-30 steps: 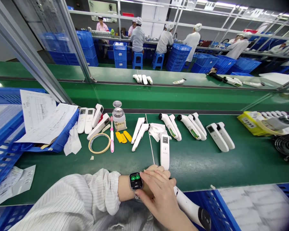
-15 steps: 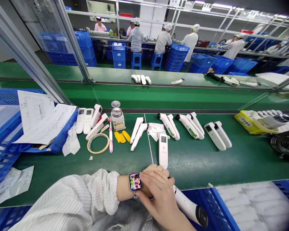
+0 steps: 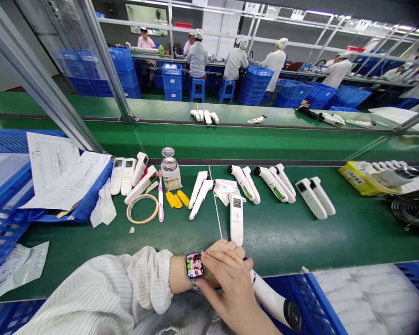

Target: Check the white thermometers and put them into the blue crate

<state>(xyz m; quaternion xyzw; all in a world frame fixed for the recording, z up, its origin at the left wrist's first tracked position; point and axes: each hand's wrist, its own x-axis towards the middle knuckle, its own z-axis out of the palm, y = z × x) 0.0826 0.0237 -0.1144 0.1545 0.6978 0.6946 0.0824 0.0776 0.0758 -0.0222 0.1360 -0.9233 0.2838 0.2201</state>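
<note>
R hand (image 3: 232,284) lies across L hand (image 3: 226,245), fingertips at smartwatch (image 3: 194,266) on L wrist (image 3: 179,274). L hand holds white handheld unit (image 3: 273,297), dark end pointing lower R. 2nd unit (image 3: 236,223) lies on green tbl (image 3: 293,246) just beyond hands.

**Mat'ls & finish at your bench**

Your benchtop (image 3: 282,242): smooth grn, semi-gloss w/ soft glare. Handset (image 3: 236,225) nearby: smooth wht plastic. Your watch (image 3: 194,266): glossy screen. Your sleeve (image 3: 97,284): crinkled cloth. Bottle top (image 3: 169,163): shiny metal. Crate (image 3: 87,204): blue plastic. Sheets (image 3: 64,184): matt paper. Post (image 3: 50,86): metal.
</note>
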